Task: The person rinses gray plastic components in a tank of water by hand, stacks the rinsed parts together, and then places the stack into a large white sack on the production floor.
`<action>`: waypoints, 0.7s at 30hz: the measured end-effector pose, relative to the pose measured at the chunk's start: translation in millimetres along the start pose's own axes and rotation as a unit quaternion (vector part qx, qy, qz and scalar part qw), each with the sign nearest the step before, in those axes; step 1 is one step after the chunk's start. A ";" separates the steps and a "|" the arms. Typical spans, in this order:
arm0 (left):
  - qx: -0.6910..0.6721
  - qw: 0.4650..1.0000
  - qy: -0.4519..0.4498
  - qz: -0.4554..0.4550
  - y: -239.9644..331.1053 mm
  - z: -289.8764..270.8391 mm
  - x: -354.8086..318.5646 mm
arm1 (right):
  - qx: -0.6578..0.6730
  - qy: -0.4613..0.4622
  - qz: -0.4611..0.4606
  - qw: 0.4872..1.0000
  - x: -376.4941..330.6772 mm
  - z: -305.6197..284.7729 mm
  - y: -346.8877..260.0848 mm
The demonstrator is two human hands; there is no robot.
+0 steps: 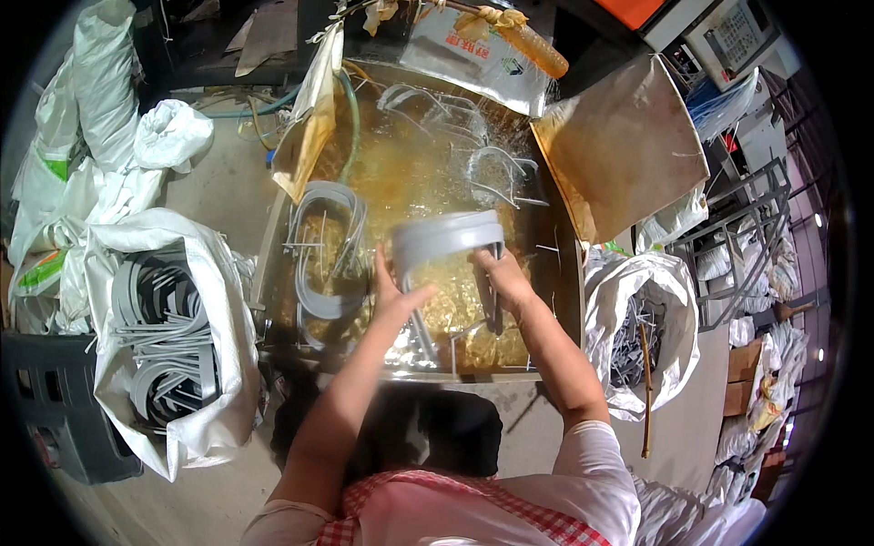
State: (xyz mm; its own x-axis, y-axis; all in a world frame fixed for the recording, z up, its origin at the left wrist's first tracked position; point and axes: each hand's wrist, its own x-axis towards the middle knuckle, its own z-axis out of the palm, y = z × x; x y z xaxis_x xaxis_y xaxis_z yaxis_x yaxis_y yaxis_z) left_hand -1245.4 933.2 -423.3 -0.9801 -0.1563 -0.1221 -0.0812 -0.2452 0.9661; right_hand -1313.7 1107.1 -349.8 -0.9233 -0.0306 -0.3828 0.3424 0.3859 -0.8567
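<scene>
Over a water-filled tank, my right hand point(506, 276) grips one end of a grey curved plastic strip point(446, 235), bent like a wide arch. The strip is partly smeared by motion, and its legs hang toward the water. My left hand point(393, 289) is beside the strip's other side, thumb and fingers spread; whether it touches the strip I cannot tell. To the left, several similar grey curved strips point(330, 304) lie in the tank. More curved pieces point(496, 171) sit at its far right, where water splashes.
The metal tank point(273, 264) has flap-like sheets point(628, 150) at its sides. A white sack point(228, 300) of grey curved parts stands left; another white sack point(678, 350) with grey pieces and a stick point(646, 391) stands right. A green hose point(351, 127) runs into the tank.
</scene>
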 end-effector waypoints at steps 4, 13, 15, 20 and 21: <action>-0.114 0.980 0.004 -0.164 -16.8 -10.6 8.2 | 0.004 -0.075 -0.024 0.997 -9.0 -6.3 -3.5; -0.324 0.915 0.005 -0.241 9.3 -4.9 3.2 | 0.333 -0.434 -0.065 0.835 -28.1 -19.1 43.3; -0.338 0.913 0.024 -0.228 8.1 -8.1 1.7 | 0.321 -0.528 -0.046 0.785 -48.0 -8.4 33.8; -0.345 0.916 0.081 -0.188 14.7 -36.2 11.3 | -0.087 -0.292 0.061 0.950 -67.3 -8.9 32.3; -0.319 0.924 0.071 -0.200 12.9 -35.6 12.0 | -0.461 -0.131 -0.044 0.877 -59.3 -19.8 38.4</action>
State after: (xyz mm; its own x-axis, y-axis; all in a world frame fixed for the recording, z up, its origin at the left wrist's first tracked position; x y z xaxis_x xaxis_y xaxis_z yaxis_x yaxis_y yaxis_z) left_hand -1251.7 894.1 -420.4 -0.8574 -0.0444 -0.5128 -0.2636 -0.8178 0.5116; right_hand -1249.3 1142.0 -353.2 -0.8266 -0.2614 -0.4984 -0.1257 0.9490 -0.2892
